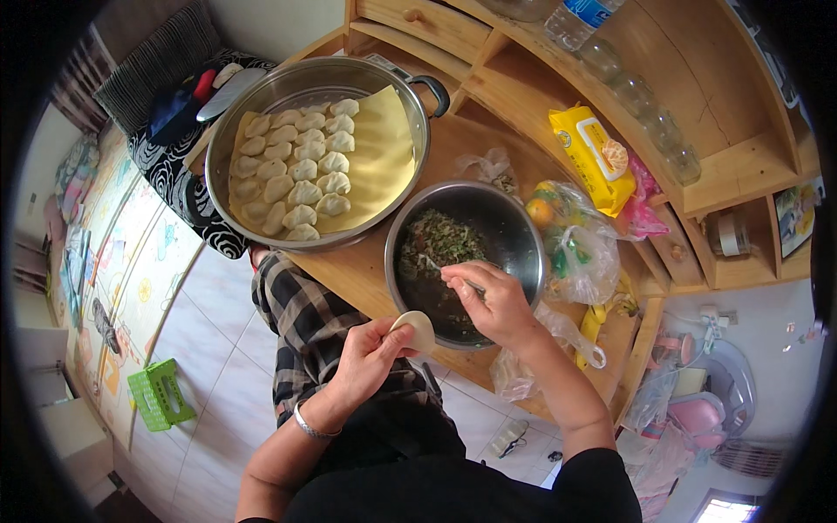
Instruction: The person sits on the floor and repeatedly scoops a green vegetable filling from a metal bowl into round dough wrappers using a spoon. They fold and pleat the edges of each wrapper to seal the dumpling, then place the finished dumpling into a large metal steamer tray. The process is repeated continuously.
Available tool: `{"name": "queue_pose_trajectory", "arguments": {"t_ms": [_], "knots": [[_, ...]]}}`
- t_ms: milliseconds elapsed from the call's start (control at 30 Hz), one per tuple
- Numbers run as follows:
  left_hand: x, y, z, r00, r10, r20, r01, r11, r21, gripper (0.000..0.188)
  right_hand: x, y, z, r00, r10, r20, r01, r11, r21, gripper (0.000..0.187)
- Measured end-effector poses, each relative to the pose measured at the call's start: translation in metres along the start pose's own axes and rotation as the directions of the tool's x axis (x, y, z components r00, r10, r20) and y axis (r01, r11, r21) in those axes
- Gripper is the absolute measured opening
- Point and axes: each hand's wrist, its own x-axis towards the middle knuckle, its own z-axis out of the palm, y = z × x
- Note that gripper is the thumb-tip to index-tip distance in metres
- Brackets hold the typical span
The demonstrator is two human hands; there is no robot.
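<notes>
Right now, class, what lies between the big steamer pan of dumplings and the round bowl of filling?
In the head view, only a bare strip of wooden table separates the steamer pan from the filling bowl; nothing sits on that strip.

Just beside the left hand [370, 353], the dumpling wrapper [418, 327] is pale cream. Under the right hand [493, 301], the filling [436, 240] is dark green and brown in a grey steel bowl [514, 227]. Beyond both hands, the dumplings [296, 170] are off-white on a yellow cloth [379, 161]. Below the left hand, the trousers [301, 318] have a black and white check pattern. To the right of the right hand, the wipes packet [588, 152] is yellow.
</notes>
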Motion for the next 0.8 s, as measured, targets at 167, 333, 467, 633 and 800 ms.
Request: {"name": "queue_pose_trajectory", "arguments": {"t_ms": [167, 333, 467, 633, 800], "knots": [[0.001, -0.001, -0.001, 1.000, -0.006, -0.002, 0.006, 1.000, -0.010, 0.032, 0.010, 0.003, 0.001, 0.995, -0.080, -0.052, 0.079, 0.997, -0.019, 0.019], [0.001, -0.003, -0.002, 1.000, -0.011, 0.003, 0.011, 1.000, -0.011, 0.032, 0.008, 0.005, 0.011, 0.997, -0.074, 0.033, 0.075, 0.996, -0.041, 0.018], [0.000, 0.001, 0.000, 1.000, -0.012, 0.003, 0.012, 1.000, -0.020, 0.032, 0.002, 0.006, 0.001, 1.000, -0.009, 0.025, 0.009, 1.000, 0.012, 0.017], [0.000, 0.000, -0.002, 1.000, -0.008, 0.003, 0.009, 1.000, -0.013, 0.033, 0.003, 0.009, -0.001, 0.994, -0.088, 0.066, 0.089, 0.996, -0.004, 0.021], [0.000, -0.001, -0.002, 1.000, -0.003, 0.006, 0.003, 1.000, -0.006, 0.033, 0.000, 0.023, -0.005, 0.965, -0.167, 0.204, 0.184, 0.981, -0.066, 0.024]]}}
